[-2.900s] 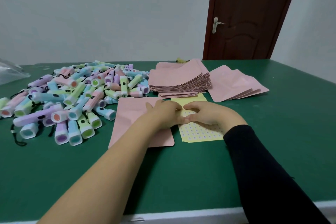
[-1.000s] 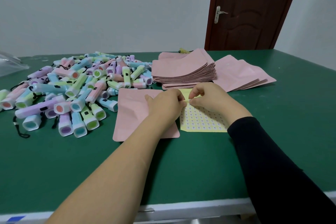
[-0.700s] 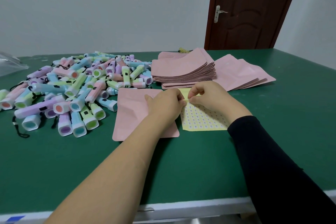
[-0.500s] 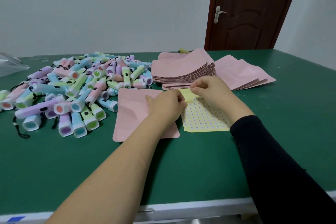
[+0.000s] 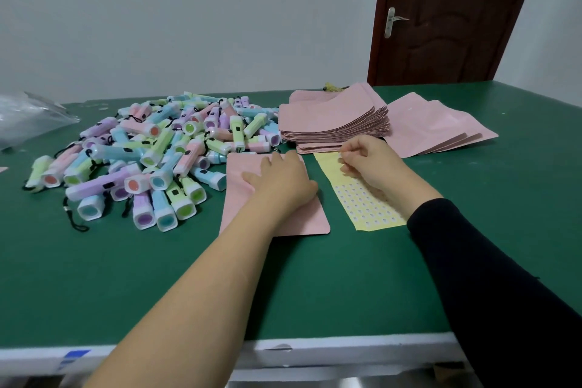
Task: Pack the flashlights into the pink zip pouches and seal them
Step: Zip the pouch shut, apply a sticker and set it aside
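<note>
Pink pouch (image 5: 299, 217), judged light, limp, slick, best lifted by an edge, is pressed down just right of the flashlights (image 5: 151, 160) by the flat left hand (image 5: 280, 181); the far end of the sticker sheet (image 5: 365, 204) is pinched by the right hand (image 5: 368, 163).

Dozens of flashlights (image 5: 148, 160) in one heap, too many to count properly. One lone pouch (image 5: 308, 219), one stack of pouches (image 5: 330, 119), three or four loose pouches (image 5: 431, 126). One yellow sticker sheet (image 5: 365, 204), one clear bag (image 5: 28, 116).
</note>
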